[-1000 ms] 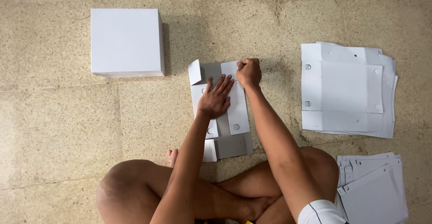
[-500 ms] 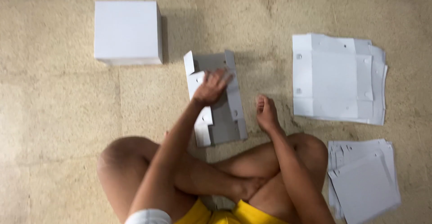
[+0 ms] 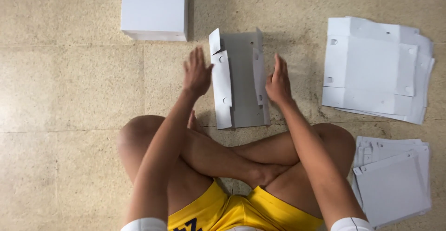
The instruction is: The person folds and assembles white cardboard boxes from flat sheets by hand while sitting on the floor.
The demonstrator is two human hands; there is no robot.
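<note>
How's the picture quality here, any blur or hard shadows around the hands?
Head view: sharp overall, evenly lit, no glare; the left hand and right hand show only slight softness; the white box casts a soft shadow to its right, and the half-folded cardboard piece looks grey inside.

- Informal floor workspace, likely a home or small packing room; exact kind unclear.
- Speckled beige stone tile floor (image 3: 69, 87) with visible joints, used as the work surface.
- Sitting cross-legged, barefoot, in yellow shorts (image 3: 232, 210).
- Stacks of flat white box blanks (image 3: 376, 68) on the right, second stack (image 3: 395, 184) nearer, one assembled white box (image 3: 154, 9) top left.
</note>
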